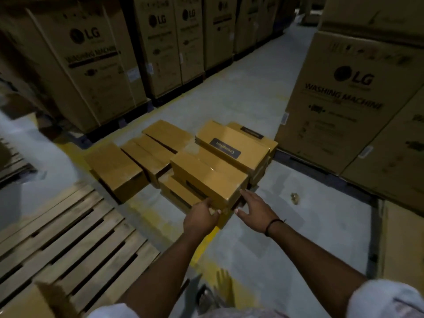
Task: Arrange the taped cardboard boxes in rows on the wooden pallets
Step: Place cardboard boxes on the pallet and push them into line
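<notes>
Head view: wooden pallet (68,237) is lying near-left. Left hand (202,214) is touching the top box's (208,177) near end, finger curl unclear. Right hand (254,210) is hovering, spread wide, beside its corner. Box is sitting on the floor pile (146,154). Pickup is starting, likely needing a firm two-sided grip next.

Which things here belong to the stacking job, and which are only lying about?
Job: small taped boxes, wooden pallet, left hand, right hand.
Lying about: LG washing machine cartons, crumpled scrap on the floor.
</notes>
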A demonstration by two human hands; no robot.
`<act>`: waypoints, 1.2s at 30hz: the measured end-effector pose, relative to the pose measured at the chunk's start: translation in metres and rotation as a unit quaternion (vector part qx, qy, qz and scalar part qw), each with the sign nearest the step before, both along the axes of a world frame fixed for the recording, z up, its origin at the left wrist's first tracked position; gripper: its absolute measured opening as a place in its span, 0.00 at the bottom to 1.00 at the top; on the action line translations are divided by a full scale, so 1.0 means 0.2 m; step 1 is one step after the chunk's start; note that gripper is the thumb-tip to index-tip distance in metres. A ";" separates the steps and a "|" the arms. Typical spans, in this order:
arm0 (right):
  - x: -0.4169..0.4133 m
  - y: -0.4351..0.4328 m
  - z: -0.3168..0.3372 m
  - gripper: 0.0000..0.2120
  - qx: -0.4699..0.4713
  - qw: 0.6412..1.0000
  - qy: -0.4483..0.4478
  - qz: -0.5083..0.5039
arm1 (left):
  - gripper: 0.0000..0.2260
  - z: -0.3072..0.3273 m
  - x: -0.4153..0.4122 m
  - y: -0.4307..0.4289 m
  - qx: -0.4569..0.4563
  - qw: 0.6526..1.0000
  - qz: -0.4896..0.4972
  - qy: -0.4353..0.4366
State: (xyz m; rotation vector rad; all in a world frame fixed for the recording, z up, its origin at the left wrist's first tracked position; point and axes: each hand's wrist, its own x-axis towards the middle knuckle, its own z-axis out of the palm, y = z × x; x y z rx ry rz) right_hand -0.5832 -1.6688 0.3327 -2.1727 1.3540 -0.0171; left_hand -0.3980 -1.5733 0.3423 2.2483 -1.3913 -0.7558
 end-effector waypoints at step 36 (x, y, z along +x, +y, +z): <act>1.24 -2.60 -1.70 0.33 0.041 0.952 0.161 0.258 | 0.30 -1.76 0.67 -2.29 0.150 0.969 0.196 -0.018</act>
